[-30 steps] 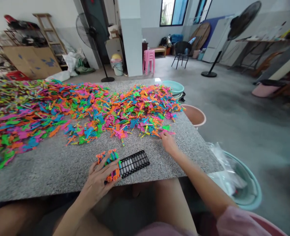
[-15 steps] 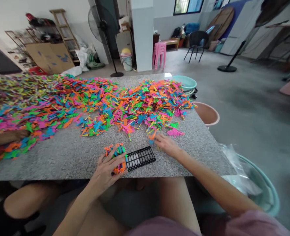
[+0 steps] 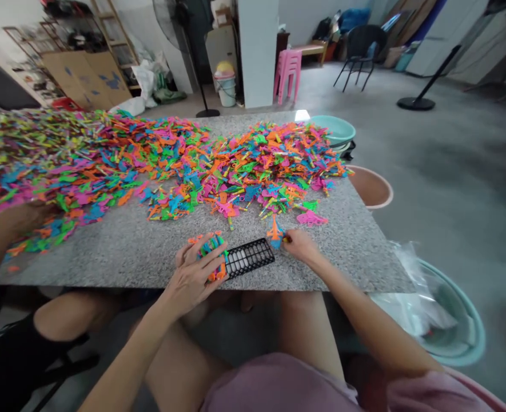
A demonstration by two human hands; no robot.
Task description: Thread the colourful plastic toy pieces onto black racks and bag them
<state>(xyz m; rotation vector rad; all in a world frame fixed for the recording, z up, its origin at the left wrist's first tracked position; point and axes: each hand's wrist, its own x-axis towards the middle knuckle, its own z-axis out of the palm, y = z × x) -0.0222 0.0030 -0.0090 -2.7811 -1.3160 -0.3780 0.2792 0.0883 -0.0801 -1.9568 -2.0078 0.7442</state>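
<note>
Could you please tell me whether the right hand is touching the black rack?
No, speckled tabletop shows between the right hand and the right end of the black rack.

One head-worn camera looks forward and down from the near side of the counter (image 3: 342,252). The lap (image 3: 310,332) lies close beneath it, the hands (image 3: 199,266) a little farther off, below mid-height, and the wide view runs past the counter to floor (image 3: 445,166) and pillar (image 3: 259,57) behind.
</note>
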